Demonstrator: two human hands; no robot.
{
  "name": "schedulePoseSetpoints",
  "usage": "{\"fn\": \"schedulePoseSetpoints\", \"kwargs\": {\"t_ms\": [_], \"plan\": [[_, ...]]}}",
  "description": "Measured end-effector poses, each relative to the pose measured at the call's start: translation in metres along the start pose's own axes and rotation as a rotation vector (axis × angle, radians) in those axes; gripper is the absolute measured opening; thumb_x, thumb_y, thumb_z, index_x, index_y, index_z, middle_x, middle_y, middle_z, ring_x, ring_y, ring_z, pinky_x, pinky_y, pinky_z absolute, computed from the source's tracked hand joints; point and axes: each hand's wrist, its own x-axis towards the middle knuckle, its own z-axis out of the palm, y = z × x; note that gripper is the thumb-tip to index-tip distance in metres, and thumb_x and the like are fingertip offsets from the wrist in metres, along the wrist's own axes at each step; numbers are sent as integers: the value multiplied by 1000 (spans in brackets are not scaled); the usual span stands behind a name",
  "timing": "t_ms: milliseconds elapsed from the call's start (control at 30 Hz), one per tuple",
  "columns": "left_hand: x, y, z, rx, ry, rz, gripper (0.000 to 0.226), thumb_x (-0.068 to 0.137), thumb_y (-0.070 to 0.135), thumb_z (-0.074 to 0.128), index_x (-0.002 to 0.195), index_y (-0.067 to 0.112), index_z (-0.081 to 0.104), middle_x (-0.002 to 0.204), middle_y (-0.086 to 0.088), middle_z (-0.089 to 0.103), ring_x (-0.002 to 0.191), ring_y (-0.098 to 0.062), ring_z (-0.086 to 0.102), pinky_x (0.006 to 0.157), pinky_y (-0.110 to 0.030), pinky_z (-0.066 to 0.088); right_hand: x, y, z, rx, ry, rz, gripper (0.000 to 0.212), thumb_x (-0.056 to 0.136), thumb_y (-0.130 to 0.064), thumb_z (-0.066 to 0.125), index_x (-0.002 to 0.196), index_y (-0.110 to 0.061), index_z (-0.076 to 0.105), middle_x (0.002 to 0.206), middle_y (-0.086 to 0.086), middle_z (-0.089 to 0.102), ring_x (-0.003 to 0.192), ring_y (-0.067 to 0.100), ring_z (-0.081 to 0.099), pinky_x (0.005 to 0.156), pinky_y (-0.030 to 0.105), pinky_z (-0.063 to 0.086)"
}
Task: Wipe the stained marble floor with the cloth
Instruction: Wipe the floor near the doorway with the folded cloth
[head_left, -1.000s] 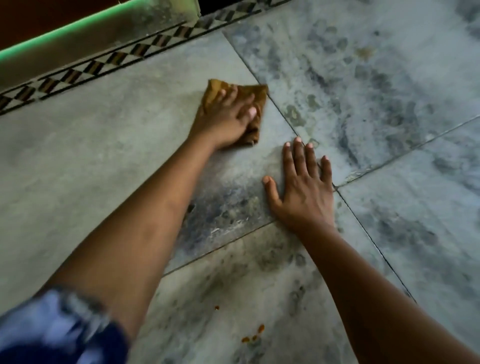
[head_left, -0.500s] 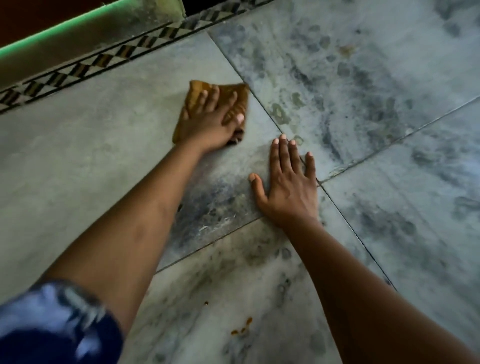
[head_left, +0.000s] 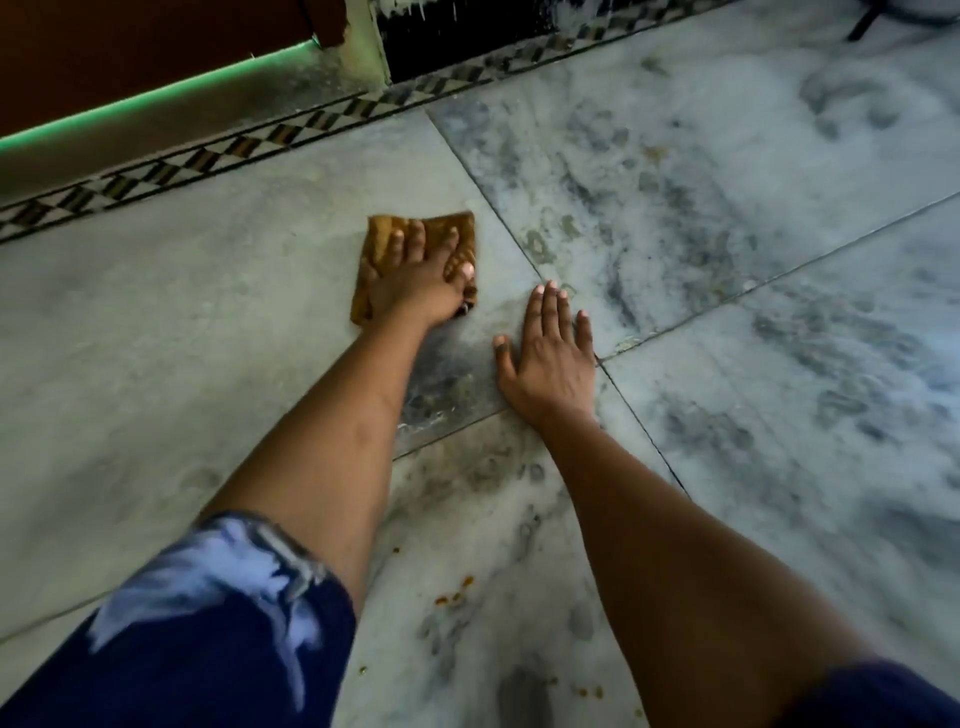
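A folded brown-orange cloth (head_left: 382, 234) lies on the grey marble floor (head_left: 675, 208), on the left tile beside a joint line. My left hand (head_left: 415, 286) presses flat on it with fingers spread, covering most of it. Just to its right, my right hand (head_left: 550, 358) rests flat on the bare floor, fingers straight and pointing away from me. A dark smeared stain (head_left: 447, 384) sits between my two wrists. Small orange crumbs (head_left: 457, 592) dot the near tile. Grey blotchy marks cover the tiles at right.
A black-and-tan patterned border strip (head_left: 208, 156) runs along the far edge of the floor. Behind it is a raised step with a green-lit edge (head_left: 156, 98) and a dark wall. A thin dark leg (head_left: 862, 26) stands at the top right.
My left hand has slid the cloth to the left, away from the joint line, and slightly toward me. My right hand stays planted on the floor. The view has lifted a little.
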Motion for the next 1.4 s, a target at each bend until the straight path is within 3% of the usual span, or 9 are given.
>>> {"fn": "schedulePoseSetpoints", "kwargs": {"t_ms": [200, 400, 533, 667, 800, 933, 1067, 1200, 1400], "plan": [[-91, -45, 27, 114, 19, 323, 65, 82, 74, 8, 142, 53, -3, 157, 13, -12, 145, -13, -9, 114, -49, 5, -19, 22, 2, -37, 38, 21, 70, 90, -47, 9, 150, -12, 0, 159, 5, -2, 145, 16, -2, 117, 37, -5], [-2, -15, -2, 44, 7, 62, 58, 92, 64, 19, 145, 48, 2, 159, 7, -10, 146, -20, -8, 113, -54, 5, -19, 25, 4, -49, 85, -6, 71, 90, -45, 15, 150, -9, 4, 158, 7, 2, 146, 18, 2, 118, 39, -3], [-17, 30, 14, 77, 0, 183, 58, 92, 64, 17, 145, 49, -3, 157, 8, -17, 144, -18, -16, 114, -54, -5, -19, 27, 4, -54, 67, -13, 70, 90, -45, 14, 150, -11, 2, 158, 7, 0, 146, 17, -1, 117, 38, -5], [-91, -23, 37, 117, 54, 303, 60, 86, 70, 12, 141, 54, -4, 157, 14, -13, 145, -13, -10, 115, -48, 2, -18, 28, 4, -55, 60, -15, 71, 89, -46, 12, 150, -12, 2, 159, 6, -1, 146, 16, -2, 117, 38, -5], [-122, -121, 33, 91, 52, 65, 65, 80, 73, 7, 140, 51, -6, 158, 11, -9, 146, -14, -6, 114, -48, 6, -19, 26, 1, -55, 41, -7, 67, 95, -44, 20, 150, -11, 2, 159, 6, 0, 146, 18, -1, 117, 37, -5], [-102, -119, 23, -14, 6, -207, 57, 93, 61, 17, 145, 47, -3, 158, 7, -14, 145, -18, -12, 114, -53, 0, -20, 24, -2, -67, 33, 0, 65, 97, -40, 23, 149, -8, 2, 158, 9, 1, 146, 19, -1, 116, 38, -5], [-134, -92, 34, -21, 28, -115, 59, 94, 60, 20, 146, 46, -4, 157, 6, -16, 145, -17, -14, 114, -52, -3, -31, 5, -1, -35, -7, -33, 69, 91, -43, 14, 149, -7, 4, 158, 11, 1, 146, 21, -2, 116, 37, -4], [-197, -134, 53, 32, 60, -10, 62, 90, 66, 22, 144, 49, -4, 157, 12, -16, 145, -12, -12, 115, -47, -1, -63, -63, 28, 33, 0, -187, 72, 87, -41, 17, 149, -5, 8, 157, 13, 5, 146, 22, 2, 115, 34, -5], [-202, -223, 44, -79, 26, -362, 61, 92, 62, 20, 146, 45, -4, 158, 8, -15, 145, -16, -12, 115, -51, 0, -74, -77, 41, -12, 36, -153, 72, 88, -40, 19, 148, -4, 8, 157, 13, 6, 146, 23, 3, 115, 37, -5]]}}
